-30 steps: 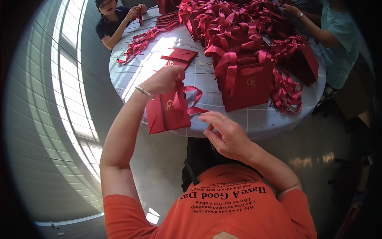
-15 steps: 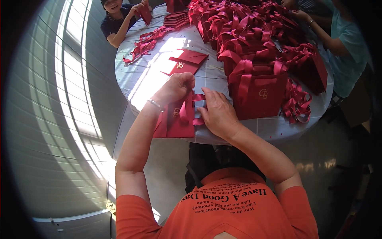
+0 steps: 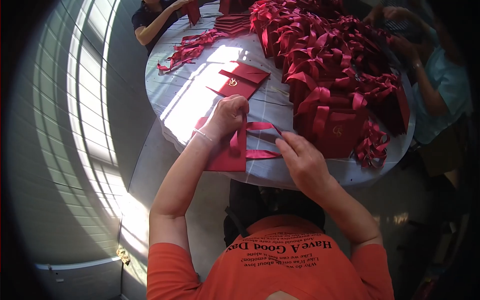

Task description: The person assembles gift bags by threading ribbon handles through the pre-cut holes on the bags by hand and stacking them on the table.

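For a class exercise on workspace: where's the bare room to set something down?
Sunlit tablecloth lies mostly bare between the loose ribbons and left hand; a narrower strip separates the unheld flat gift bag from the heaped gift bags, which crowd the far right side.

My left grip [image 3: 230, 116] covered part of the red bag [image 3: 227, 159] under it, its fingertips out of sight. Whether my right grip [image 3: 306, 160] pinched the ribbon [image 3: 262, 154] or only hooked it, I couldn't tell. The top edge cut off the head of the dark-sleeved co-worker [image 3: 144, 19], and the hand [image 3: 403, 47] of the one in pale blue [image 3: 452, 77] blurred into shadow beside the heaped bags [image 3: 320, 47].
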Action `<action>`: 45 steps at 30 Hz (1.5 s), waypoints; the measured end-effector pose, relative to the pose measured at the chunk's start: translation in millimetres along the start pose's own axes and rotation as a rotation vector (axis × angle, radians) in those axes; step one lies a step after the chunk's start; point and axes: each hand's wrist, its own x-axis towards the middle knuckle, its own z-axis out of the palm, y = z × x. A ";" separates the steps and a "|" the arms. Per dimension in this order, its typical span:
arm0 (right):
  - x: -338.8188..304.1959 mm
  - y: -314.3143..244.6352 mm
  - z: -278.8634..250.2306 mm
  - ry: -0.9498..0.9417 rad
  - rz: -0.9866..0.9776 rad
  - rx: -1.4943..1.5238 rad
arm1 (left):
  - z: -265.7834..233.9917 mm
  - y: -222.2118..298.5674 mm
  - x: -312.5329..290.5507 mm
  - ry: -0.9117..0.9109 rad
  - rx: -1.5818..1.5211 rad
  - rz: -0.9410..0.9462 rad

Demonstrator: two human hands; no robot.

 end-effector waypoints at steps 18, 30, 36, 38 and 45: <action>1.8 -12.4 11.1 -0.220 0.087 -0.121 | -23.0 55.7 -75.9 -0.165 0.369 -0.230; -19.6 -2.0 -12.1 -0.198 -0.015 -0.169 | -22.8 49.6 -79.2 -0.232 0.489 -0.170; -47.2 8.2 -31.1 -0.058 0.173 0.160 | -33.8 41.0 -76.3 -0.244 0.472 -0.068; -48.0 13.3 -32.6 -0.032 0.164 0.136 | -36.2 39.2 -74.4 -0.264 0.463 -0.051; 0.7 -1.0 5.7 -0.126 0.204 -0.035 | -33.4 34.8 -76.4 -0.270 0.441 -0.057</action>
